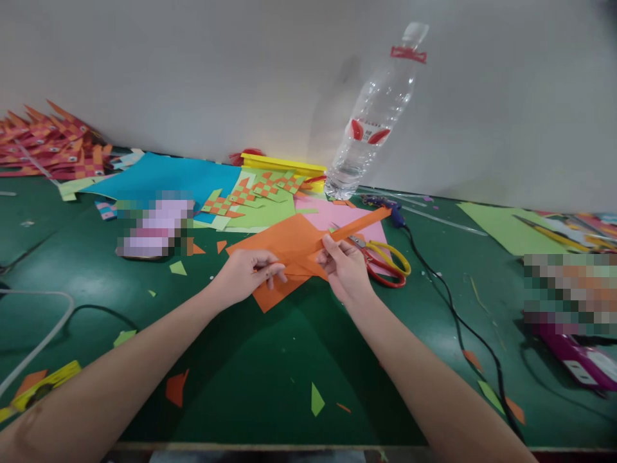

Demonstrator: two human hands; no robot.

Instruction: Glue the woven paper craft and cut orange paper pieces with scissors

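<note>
My right hand pinches a folded orange paper strip, one end of which points up and to the right. Facing it, my left hand has its thumb and fingers closed on the strip's other part, which blends in with the orange sheet behind. That orange paper sheet lies beneath both hands on the green table. Just right of my right hand are scissors with red and yellow handles, partly on a pink sheet.
A clear water bottle leans against the wall. Checkered woven paper fish lie on green paper, beside a blue sheet. A phone rests at left. The blue glue gun's black cord runs down the right. Paper scraps are scattered around.
</note>
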